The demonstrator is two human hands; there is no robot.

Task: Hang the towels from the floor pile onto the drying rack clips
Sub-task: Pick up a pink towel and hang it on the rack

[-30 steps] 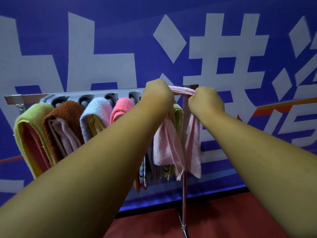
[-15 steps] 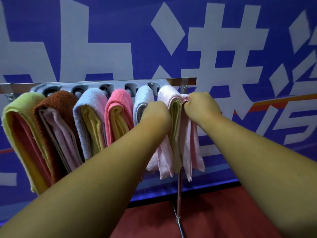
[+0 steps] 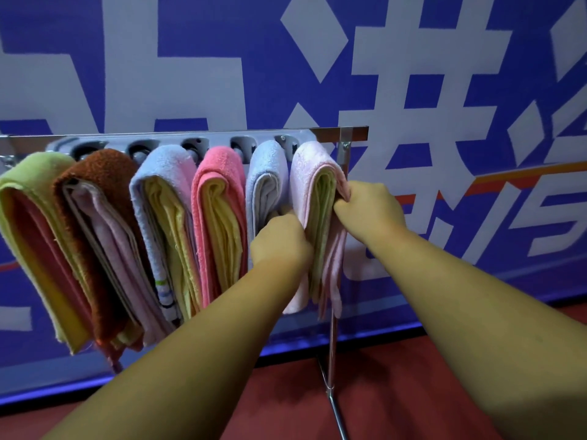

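A blue wall banner (image 3: 190, 58) printed with huge pale grey characters fills the whole background, and a strip of dark red floor (image 3: 397, 392) runs along the bottom. In front of the banner stands a silver metal drying rack (image 3: 355, 132) – a horizontal bar on a thin upright post, with a grey plastic clip strip (image 3: 219, 139) fixed along the bar. Six folded towels hang side by side from the strip, each doubled over other cloths tucked inside. From left to right they are a lime green towel (image 3: 35, 173), a rust brown shaggy towel (image 3: 98, 166), a light blue towel (image 3: 165, 160), a coral pink towel (image 3: 219, 160), a lavender blue towel (image 3: 268, 160) and, last before the post, a pale pink terry towel (image 3: 309, 160). Two bare forearms reach in from the lower edge toward that last towel. The left hand (image 3: 281, 239) is pushed in between the lavender and pale pink towels, its fingers curled against the pink towel's left fold; the fingertips are hidden. The right hand (image 3: 370, 206) pinches the same towel's right-hand layers between thumb and curled fingers, just beside the post.
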